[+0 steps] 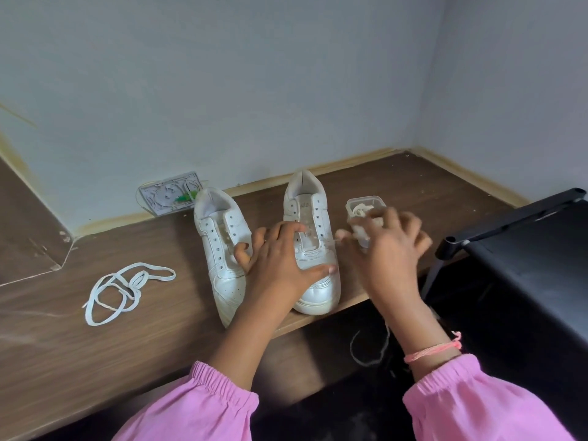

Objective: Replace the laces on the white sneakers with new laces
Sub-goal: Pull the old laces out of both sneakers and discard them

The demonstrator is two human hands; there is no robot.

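Two white sneakers stand side by side on the wooden desk [95, 361], toes toward the person, and both show bare eyelets. The right sneaker [313, 249] serves as the landmark here. The left sneaker [222, 249] stands just beside it on its left. Well to the left of that, a loose white lace [124, 291] lies in a tangle on the desk, apparently one of the old ones. Just to the right of the right sneaker sits a small clear plastic tub [364, 206] with what look like coiled laces inside.

The left hand [280, 262] rests across the toe and lower eyelets of the right sneaker, fingers spread and fairly straight, steadying it rather than gripping. The right hand [391, 249] hovers just right of the sneaker, in front of the tub, and is blurred. Its fingers are curled, and a thin lace end seems to run from them toward the sneaker's lowest eyelet, but whether they pinch it cannot be told for sure. Another strand [370, 348] hangs below the desk edge under this hand.

The step in hand appears to be the start of threading a new lace into the right sneaker. The next move would call for a firm pinch on the lace tip, aimed at the bottom eyelet while the left hand keeps the sneaker from sliding.
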